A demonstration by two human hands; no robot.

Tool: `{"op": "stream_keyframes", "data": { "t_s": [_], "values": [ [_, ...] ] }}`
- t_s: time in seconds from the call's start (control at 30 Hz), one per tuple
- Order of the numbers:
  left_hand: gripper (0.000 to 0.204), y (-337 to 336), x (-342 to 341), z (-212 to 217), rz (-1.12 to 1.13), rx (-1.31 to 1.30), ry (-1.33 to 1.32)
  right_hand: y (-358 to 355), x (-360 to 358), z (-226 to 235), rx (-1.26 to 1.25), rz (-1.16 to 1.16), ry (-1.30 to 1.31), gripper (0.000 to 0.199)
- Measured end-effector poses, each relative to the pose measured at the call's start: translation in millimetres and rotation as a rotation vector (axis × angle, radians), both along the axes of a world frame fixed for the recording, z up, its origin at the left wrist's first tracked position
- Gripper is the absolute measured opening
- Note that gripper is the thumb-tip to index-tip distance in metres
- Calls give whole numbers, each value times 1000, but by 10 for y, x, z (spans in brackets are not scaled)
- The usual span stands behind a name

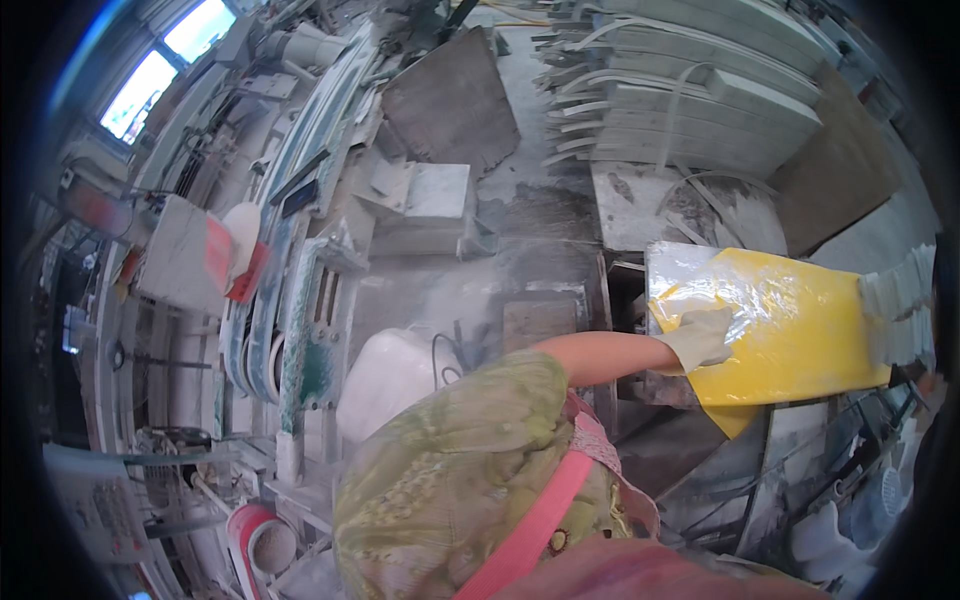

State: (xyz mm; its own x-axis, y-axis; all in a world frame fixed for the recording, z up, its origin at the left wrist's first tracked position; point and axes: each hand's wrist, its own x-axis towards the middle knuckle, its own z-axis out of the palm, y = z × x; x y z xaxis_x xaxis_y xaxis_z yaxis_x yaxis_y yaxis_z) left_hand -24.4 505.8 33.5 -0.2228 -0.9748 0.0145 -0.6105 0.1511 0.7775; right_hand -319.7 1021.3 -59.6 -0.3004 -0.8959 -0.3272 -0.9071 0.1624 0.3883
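My left hand (706,338), in a pale glove, reaches across to the right and rests on a yellow sheet (800,320). The fingers look laid out against the sheet near its left edge, though their tips are hard to make out. The sheet is glossy and wrinkled, as if under clear film. At its upper left corner a silvery, shiny surface (680,262) shows. One yellow corner hangs down below the hand. My right hand is not in the picture.
Long white strips (700,130) are stacked at the far right; more pale strip ends (900,305) lie beyond the yellow sheet. A rounded white object (385,380) sits left of my arm. Dusty machinery (270,330) lines the left, with a red-and-white bucket (268,548) low down.
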Motion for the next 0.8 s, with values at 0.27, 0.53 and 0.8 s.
{"op": "stream_keyframes", "data": {
  "t_s": [0.27,0.53,0.8],
  "values": [
    [62,-40,5,-27,-36,44,-55,275,100,-114,37,-37,14,41],
    [57,35,77,21,-36,-77,5,380,194,-73,-346,16,16,34],
    [56,31,92,64,-45,-20,-23,285,280,-9,-27,-127,-5,28]
  ]
}}
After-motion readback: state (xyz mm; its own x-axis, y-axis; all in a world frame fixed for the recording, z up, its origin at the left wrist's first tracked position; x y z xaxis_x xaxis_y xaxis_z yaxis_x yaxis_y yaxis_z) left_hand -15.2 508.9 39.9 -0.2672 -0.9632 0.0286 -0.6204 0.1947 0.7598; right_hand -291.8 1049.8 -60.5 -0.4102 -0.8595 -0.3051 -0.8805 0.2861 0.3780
